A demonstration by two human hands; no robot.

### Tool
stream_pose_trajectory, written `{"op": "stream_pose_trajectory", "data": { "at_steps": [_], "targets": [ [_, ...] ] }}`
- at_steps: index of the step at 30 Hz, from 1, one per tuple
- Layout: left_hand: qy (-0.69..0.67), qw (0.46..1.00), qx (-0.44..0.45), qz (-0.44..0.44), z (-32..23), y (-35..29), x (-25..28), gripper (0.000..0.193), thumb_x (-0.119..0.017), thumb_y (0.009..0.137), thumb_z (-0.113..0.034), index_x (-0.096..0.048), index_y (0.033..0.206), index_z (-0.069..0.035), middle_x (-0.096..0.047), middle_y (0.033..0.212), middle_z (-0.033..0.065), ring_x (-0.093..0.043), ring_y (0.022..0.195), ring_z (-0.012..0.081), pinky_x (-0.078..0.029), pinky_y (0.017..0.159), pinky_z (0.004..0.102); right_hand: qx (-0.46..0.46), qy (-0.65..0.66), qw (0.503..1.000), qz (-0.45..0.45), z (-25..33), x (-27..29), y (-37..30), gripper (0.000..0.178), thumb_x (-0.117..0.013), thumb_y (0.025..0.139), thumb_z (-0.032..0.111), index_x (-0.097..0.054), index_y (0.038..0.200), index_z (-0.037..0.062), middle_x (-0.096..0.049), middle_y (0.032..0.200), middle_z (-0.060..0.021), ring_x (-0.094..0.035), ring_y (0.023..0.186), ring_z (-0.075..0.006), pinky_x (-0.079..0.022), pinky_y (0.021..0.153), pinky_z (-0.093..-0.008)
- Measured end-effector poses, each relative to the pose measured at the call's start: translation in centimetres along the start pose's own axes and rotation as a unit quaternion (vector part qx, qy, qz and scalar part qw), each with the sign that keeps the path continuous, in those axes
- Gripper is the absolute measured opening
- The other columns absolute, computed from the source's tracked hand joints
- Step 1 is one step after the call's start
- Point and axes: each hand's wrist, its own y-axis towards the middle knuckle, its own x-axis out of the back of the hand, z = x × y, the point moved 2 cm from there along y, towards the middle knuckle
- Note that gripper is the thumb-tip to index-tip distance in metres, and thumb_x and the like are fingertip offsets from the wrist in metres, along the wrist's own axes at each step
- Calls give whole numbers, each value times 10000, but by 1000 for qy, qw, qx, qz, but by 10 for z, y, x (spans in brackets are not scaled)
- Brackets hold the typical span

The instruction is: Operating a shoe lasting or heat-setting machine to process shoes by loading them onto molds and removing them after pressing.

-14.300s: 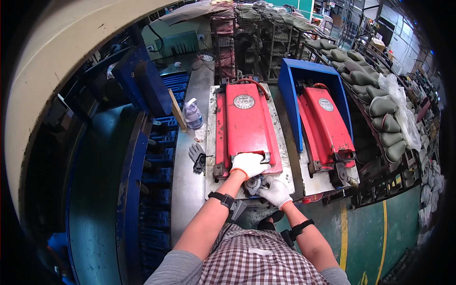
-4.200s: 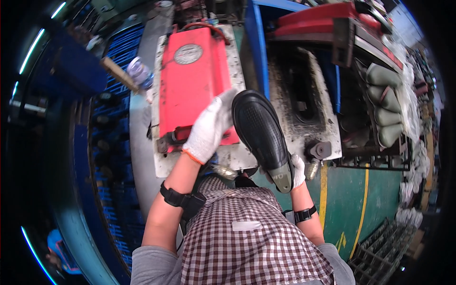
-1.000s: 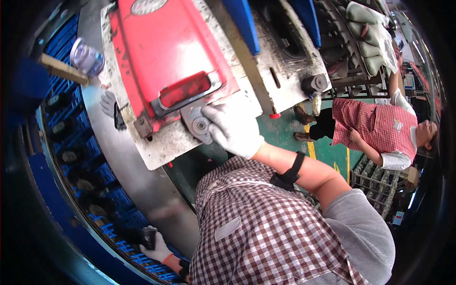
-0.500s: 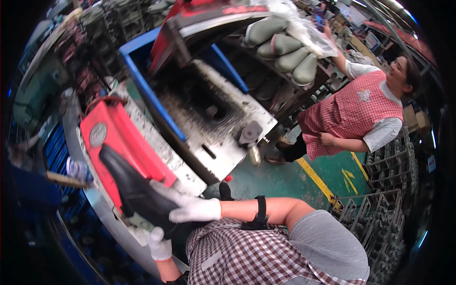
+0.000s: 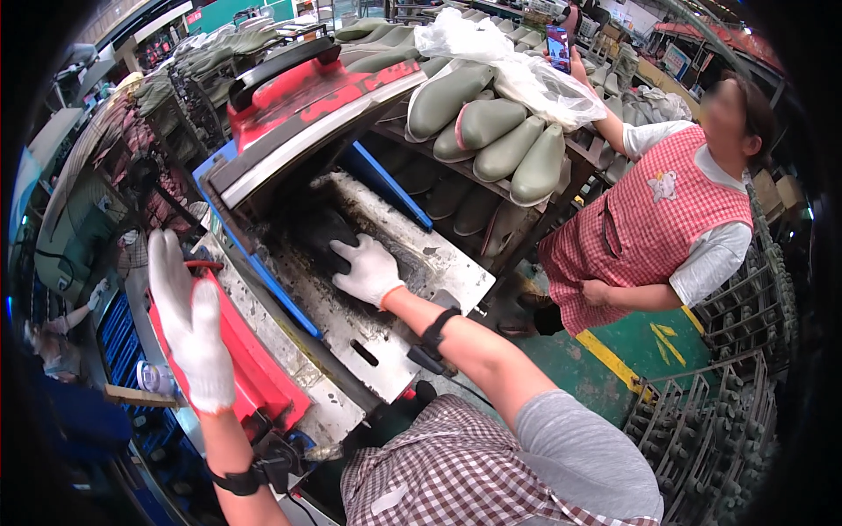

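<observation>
Reaching into the open press [image 5: 412, 235] with the right hand [image 5: 368, 272]: fingers part spread, tips on what looks like the black shoe [image 5: 317, 233], down in the dark recess under the raised red lid [image 5: 307, 107]. Can't tell if they grip or just press; too shadowed. Left hand [image 5: 193, 329] is up in front of the closed red press [image 5: 254, 351], fingers straight, thumb apart, nothing in it. Change: half a second ago the shoe was out over that closed press, both hands at it; now it's in the open one, right hand only. My read: loading under way, shoe in, not yet let go. Co-worker [image 5: 645, 223] stands off to the right, phone [image 5: 558, 49] up.
</observation>
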Motion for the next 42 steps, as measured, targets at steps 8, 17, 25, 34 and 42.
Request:
{"op": "stream_pose_trajectory", "data": {
  "at_steps": [8,17,25,34,42],
  "targets": [
    [82,990,-89,74,-24,114,-66,670,-623,1034,-220,-359,1615,-16,-397,1643,186,-355,1539,274,-265,1258,389,-22,-11,998,59,-47,-13,32,691,-740,768,359,-621,1444,276,-581,1320,-293,-632,1159,-439,-545,1005,-481],
    [205,939,-114,250,-41,187,-95,556,-648,1000,-273,-536,1468,6,-591,1407,172,-565,1286,251,-437,1104,358,-11,133,981,139,-72,-7,64,809,-743,758,378,-576,1490,80,-669,1329,-267,-648,1238,-366,-492,1088,-410],
    [189,944,-139,231,-17,182,-97,503,-601,965,-227,-581,1396,33,-649,1305,221,-625,1197,296,-474,1046,369,-26,-49,991,121,-63,-18,53,804,-760,773,466,-544,1532,315,-561,1333,-292,-599,1243,-438,-506,1079,-451],
    [219,937,-207,176,-5,138,-93,473,-621,953,-225,-579,1382,-30,-629,1288,226,-611,1221,383,-477,1072,433,-31,-124,988,90,-37,-28,22,787,-760,800,451,-516,1540,338,-552,1378,-266,-601,1244,-420,-544,1019,-484],
    [201,938,-245,144,15,66,-129,479,-674,884,-182,-627,1350,-85,-666,1227,188,-626,1188,366,-487,1057,454,63,-67,993,79,-86,-23,3,657,-741,832,513,-672,1354,120,-600,1380,-240,-590,1239,-438,-489,1058,-496]
  ]
}}
